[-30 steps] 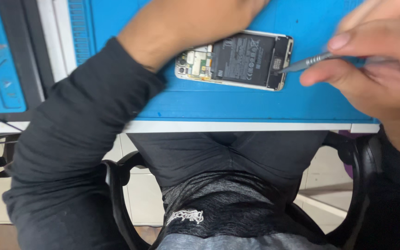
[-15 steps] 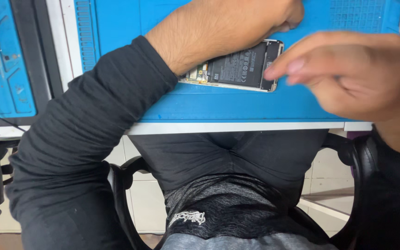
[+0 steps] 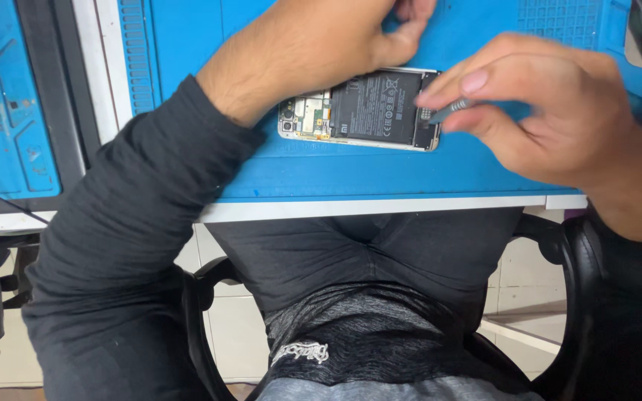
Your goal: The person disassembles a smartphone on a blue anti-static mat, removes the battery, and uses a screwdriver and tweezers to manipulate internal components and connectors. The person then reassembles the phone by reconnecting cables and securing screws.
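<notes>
opened phone under two hands on a blue mat

head view: an opened phone lies flat on a blue work mat, back cover off, its black battery and a strip of circuit board showing. the phone sits near the front edge of the mat, lengthwise left to right. the left hand reaches over the phone from the far side, fingers curled together and the thumb stretched along the phone's far edge, touching it. the black sleeve of that arm crosses the mat's left corner. the right hand comes in from the right, its thumb and fingers pressed together in a pinch on a thin grey metal tool. the tip of the tool rests at the phone's right end, just beside the battery. a second blue mat lies at the far left, apart from the first. below the table edge are the person's lap and a black chair.
</notes>
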